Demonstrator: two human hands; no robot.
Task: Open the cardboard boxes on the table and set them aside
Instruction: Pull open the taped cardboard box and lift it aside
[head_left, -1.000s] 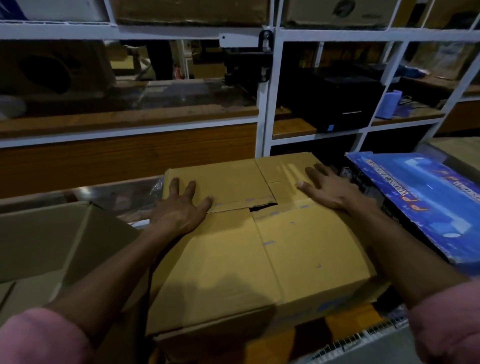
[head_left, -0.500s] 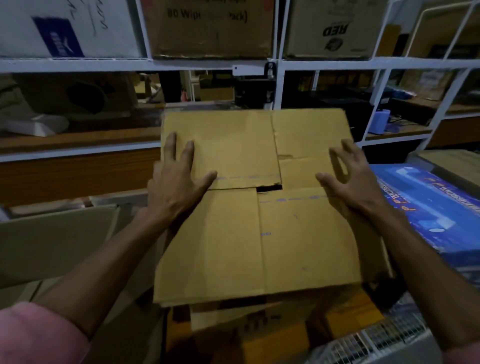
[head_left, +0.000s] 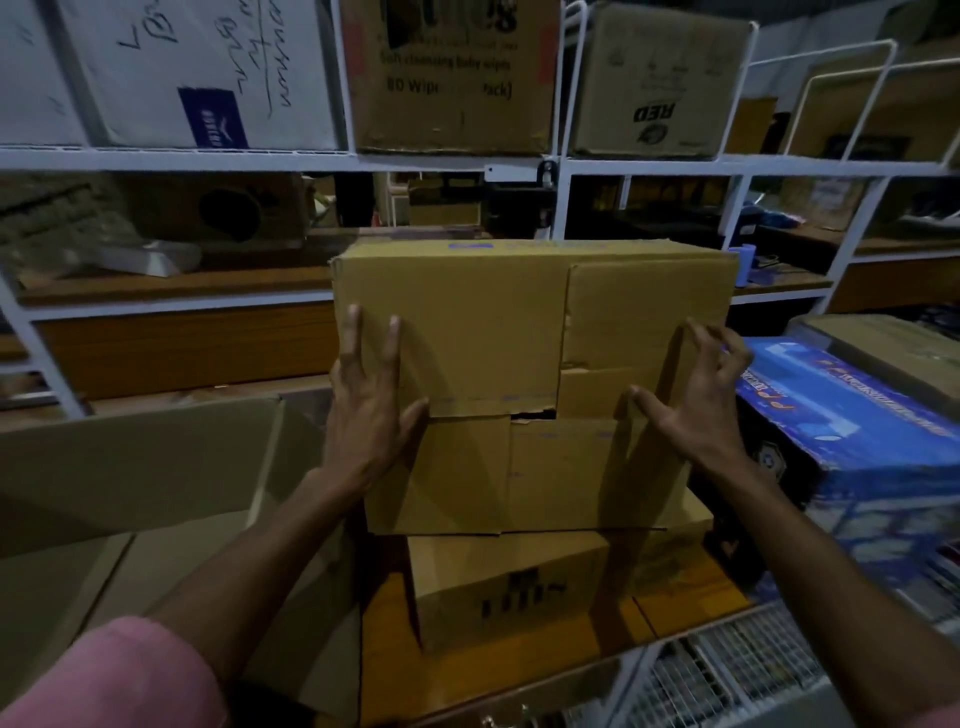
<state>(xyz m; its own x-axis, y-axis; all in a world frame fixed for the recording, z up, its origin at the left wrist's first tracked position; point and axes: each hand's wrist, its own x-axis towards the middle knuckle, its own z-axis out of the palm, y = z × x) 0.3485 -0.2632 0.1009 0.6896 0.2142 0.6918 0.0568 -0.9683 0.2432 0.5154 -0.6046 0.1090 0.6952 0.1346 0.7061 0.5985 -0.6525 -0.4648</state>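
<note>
We are looking down at a tan corrugated cardboard box (head_left: 519, 374) that is standing tipped up on end at the middle of the orange-brown wooden table (head_left: 675, 608), its flapped face turned toward us and its upper edge reaching in front of the white metal shelving rack (head_left: 561, 197). The four flaps are lying folded shut, with a small dark gap showing where they meet at the centre. Below them a lower brown side of the box is facing us with black printing on it.

The left hand (head_left: 371, 410) is pressing flat against the left half of that flapped face, fingers straight and slightly spread, thumb angled out along the seam between the upper and lower flaps. The right hand (head_left: 696, 400) is working at the right edge of the box, fingers bent and spread like a claw. Its thumb is touching the face, and its fingertips are hooking at the box's right side, though we cannot tell whether they are gripping anything. Pink sleeves are showing at both forearms.

To the left, a large plain brown cardboard carton (head_left: 130, 467) is sitting open beside the box. To the right, a blue printed rectangular box (head_left: 852, 415) is lying just beside it. Up on the rack, a white carton with handwriting (head_left: 197, 73) and a brown wipes carton (head_left: 452, 78) are sitting on the upper shelf.
</note>
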